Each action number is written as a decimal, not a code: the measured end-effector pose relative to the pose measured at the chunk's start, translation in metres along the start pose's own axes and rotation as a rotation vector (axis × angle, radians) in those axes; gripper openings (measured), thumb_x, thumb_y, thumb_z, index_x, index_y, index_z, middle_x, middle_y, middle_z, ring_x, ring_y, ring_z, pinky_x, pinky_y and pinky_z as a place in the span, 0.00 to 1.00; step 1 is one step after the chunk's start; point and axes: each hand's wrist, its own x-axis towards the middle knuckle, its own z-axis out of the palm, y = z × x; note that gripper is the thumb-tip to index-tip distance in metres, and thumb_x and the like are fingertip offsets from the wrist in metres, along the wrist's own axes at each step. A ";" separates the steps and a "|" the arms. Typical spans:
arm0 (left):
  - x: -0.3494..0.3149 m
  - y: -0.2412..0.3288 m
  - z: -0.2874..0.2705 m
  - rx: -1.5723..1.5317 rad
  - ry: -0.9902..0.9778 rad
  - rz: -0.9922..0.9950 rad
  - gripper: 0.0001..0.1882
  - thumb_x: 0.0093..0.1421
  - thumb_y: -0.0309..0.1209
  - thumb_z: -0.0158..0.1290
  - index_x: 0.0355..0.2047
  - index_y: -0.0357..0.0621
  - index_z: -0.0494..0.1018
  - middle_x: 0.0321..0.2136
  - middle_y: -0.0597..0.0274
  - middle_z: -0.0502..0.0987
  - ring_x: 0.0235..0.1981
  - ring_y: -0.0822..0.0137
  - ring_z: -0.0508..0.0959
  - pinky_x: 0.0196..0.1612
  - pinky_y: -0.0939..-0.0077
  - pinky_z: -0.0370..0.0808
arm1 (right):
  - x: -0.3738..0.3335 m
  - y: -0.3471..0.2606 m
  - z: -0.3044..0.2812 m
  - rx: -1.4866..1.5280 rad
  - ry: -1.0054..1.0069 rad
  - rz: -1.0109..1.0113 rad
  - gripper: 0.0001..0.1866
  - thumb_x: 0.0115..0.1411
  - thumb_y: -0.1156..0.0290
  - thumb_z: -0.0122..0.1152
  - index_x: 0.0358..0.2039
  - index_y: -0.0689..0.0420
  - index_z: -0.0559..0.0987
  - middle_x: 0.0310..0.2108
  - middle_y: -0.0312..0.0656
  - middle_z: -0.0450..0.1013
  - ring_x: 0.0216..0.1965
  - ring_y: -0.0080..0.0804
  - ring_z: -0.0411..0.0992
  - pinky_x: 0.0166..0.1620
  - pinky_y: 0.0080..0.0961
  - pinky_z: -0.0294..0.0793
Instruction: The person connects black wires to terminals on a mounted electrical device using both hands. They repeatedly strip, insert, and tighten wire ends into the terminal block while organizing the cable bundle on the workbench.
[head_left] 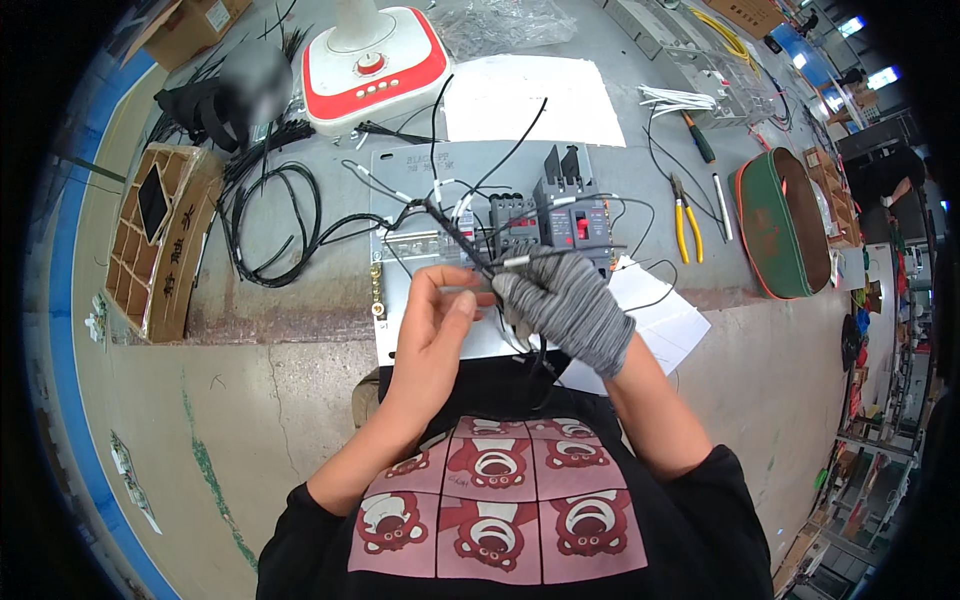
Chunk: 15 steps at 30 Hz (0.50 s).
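Note:
A bundle of black wires with white marker sleeves runs across a grey metal mounting plate. My right hand, in a grey knitted glove, is closed on these wires close to their near end. Bare and curled, my left hand has its fingertips at the same bundle, just left of the glove; their tips are partly hidden. Beyond my hands, a larger circuit breaker with a red switch and a smaller dark breaker are mounted on the plate. Loose wire ends stick up and out to the right.
Coiled black cable and a wooden compartment box lie left. A white-and-red appliance base stands behind. Yellow-handled pliers, a screwdriver, a white pen and a green container are right. White paper sits under the plate.

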 end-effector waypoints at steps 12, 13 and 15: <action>0.024 0.000 0.017 -0.332 0.044 -0.154 0.10 0.62 0.25 0.49 0.45 0.40 0.68 0.41 0.65 0.71 0.41 0.75 0.69 0.49 0.78 0.63 | -0.003 0.006 -0.003 -0.172 0.120 -0.234 0.09 0.57 0.70 0.56 0.36 0.61 0.78 0.28 0.50 0.75 0.29 0.48 0.74 0.32 0.37 0.73; 0.025 -0.002 0.018 -0.345 0.059 -0.144 0.10 0.62 0.25 0.49 0.44 0.40 0.68 0.42 0.64 0.71 0.42 0.74 0.69 0.51 0.78 0.63 | -0.003 0.008 -0.004 -0.174 0.118 -0.250 0.09 0.57 0.71 0.56 0.35 0.61 0.78 0.28 0.50 0.75 0.29 0.48 0.74 0.32 0.37 0.73; 0.026 -0.006 0.016 -0.379 0.019 -0.139 0.09 0.63 0.24 0.48 0.43 0.41 0.68 0.45 0.62 0.71 0.46 0.72 0.69 0.54 0.75 0.61 | -0.002 0.011 -0.005 -0.230 0.152 -0.277 0.08 0.56 0.71 0.57 0.35 0.61 0.78 0.29 0.49 0.76 0.28 0.47 0.74 0.32 0.35 0.74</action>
